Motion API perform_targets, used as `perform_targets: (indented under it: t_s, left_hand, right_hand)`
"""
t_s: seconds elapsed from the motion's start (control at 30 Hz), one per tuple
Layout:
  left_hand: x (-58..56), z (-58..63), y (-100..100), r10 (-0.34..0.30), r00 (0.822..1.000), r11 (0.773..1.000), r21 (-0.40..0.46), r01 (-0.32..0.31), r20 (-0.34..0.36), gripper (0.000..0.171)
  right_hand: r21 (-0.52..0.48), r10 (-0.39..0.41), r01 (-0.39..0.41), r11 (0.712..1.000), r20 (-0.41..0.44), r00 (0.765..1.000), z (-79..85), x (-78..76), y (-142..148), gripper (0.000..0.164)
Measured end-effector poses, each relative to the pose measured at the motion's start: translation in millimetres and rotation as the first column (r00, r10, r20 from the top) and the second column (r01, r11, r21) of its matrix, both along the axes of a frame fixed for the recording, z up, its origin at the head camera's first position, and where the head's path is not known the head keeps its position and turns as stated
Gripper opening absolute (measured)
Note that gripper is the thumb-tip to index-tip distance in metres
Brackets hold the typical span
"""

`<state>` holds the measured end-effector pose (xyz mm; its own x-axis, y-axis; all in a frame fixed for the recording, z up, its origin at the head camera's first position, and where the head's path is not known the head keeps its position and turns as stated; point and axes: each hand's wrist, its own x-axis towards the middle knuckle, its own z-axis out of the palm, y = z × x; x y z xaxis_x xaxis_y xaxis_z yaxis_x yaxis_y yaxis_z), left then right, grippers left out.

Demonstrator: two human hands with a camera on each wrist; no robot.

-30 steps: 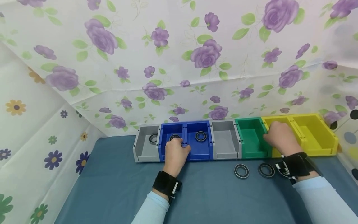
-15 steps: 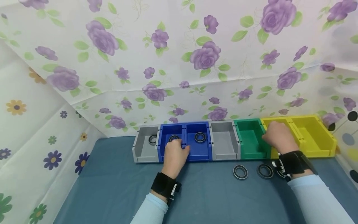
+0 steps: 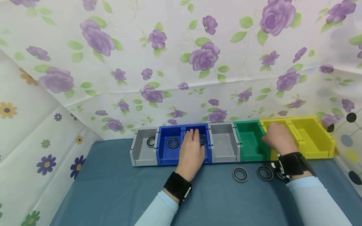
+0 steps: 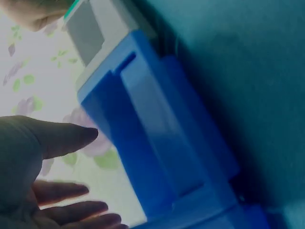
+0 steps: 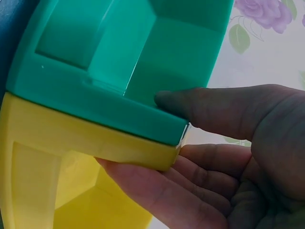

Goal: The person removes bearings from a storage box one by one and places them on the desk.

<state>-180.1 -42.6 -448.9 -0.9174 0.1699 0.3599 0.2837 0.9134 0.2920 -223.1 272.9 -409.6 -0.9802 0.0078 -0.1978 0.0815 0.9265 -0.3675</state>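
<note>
My left hand (image 3: 191, 154) reaches over the right blue bin (image 3: 208, 157), its fingers extended. In the left wrist view, thumb and fingers are spread with nothing between them. A bearing (image 3: 203, 139) in that bin is partly hidden behind the hand. Another bearing (image 3: 173, 147) lies in the left blue bin (image 3: 162, 153), and one more bearing (image 3: 148, 145) sits in the left grey bin (image 3: 141, 162). My right hand (image 3: 280, 138) pinches the adjoining walls of the green bin (image 5: 95, 107) and the yellow bin (image 5: 86, 143), thumb on the green side, fingers on the yellow side.
Two bearings, a left one (image 3: 240, 181) and a right one (image 3: 265, 179), lie on the blue cloth (image 3: 215, 201); a third is partly under my right wrist. A second grey bin (image 3: 224, 158) and another yellow bin (image 3: 316, 153) complete the row. Behind hangs a flowered sheet (image 3: 169, 72).
My left hand has left the left blue bin, moved right and straightened its fingers over the right blue bin. The left blue bin's bearing is now fully visible. My right hand keeps its grip.
</note>
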Motion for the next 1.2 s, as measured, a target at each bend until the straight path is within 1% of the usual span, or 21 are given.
perform_targets:
  t_s: [0.1,0.17,0.33,0.43,0.6,0.7,0.8,0.9,1.0,1.07,1.2]
  left_hand:
    - [-2.1,-4.5,5,-0.051,0.998,0.998,-0.047,0.052,0.031,0.058]
    - [-4.6,-7.4,7,-0.07,0.997,0.995,-0.068,0.073,0.041,0.054]
    - [-12.9,-15.2,10,-0.076,0.996,0.991,-0.104,0.081,0.049,0.051]
    - [-18.4,-19.6,11,-0.058,0.996,0.991,-0.116,0.066,0.073,0.052]
    - [-25.2,-24.9,13,-0.019,0.989,0.993,-0.112,0.035,0.144,0.057]
    - [-28.9,-26.8,14,-0.019,0.987,0.994,-0.108,0.036,0.163,0.06]
    - [-32.2,-28.7,15,-0.031,0.985,0.995,-0.087,0.047,0.173,0.06]
    - [-35.0,-31.2,15,-0.03,0.976,0.998,-0.05,0.041,0.216,0.058]
    - [-36.7,-34.0,16,-0.014,0.965,1.0,-0.021,0.02,0.26,0.056]
    - [-37.2,-35.5,16,-0.002,0.964,1.0,-0.017,0.007,0.264,0.055]
    - [-37.0,-36.7,19,0.026,0.964,0.999,-0.048,-0.014,0.263,0.048]
  right_hand:
    - [0.001,-0.001,0.001,1.0,-0.005,1.0,0.1,0.6,0,0.018]
    - [0.0,-0.003,0.003,1.0,-0.006,1.0,-0.2,0.7,0,0.017]
    - [0.002,-0.008,0.008,1.0,-0.003,1.0,-1.8,1.3,0,0.017]
    - [0.0,-0.009,0.009,1.0,-0.01,1.0,-1.9,1.3,-1,0.017]
    - [0.003,-0.007,0.007,1.0,-0.016,1.0,-1.0,1.5,-2,0.018]
    - [0.011,-0.009,0.01,1.0,-0.021,1.0,-0.1,1.7,-2,0.019]
    - [0.01,-0.013,0.013,1.0,-0.027,1.0,0.2,1.9,-1,0.019]
    - [0.005,-0.014,0.014,1.0,-0.025,1.0,0.8,2.0,-1,0.019]
    - [0.002,-0.012,0.013,1.0,-0.019,1.0,1.0,2.0,-1,0.02]
    - [0.002,-0.013,0.013,1.0,-0.018,1.0,1.1,2.1,-2,0.02]
    - [0.005,-0.021,0.021,1.0,-0.005,1.0,1.1,1.5,-2,0.019]
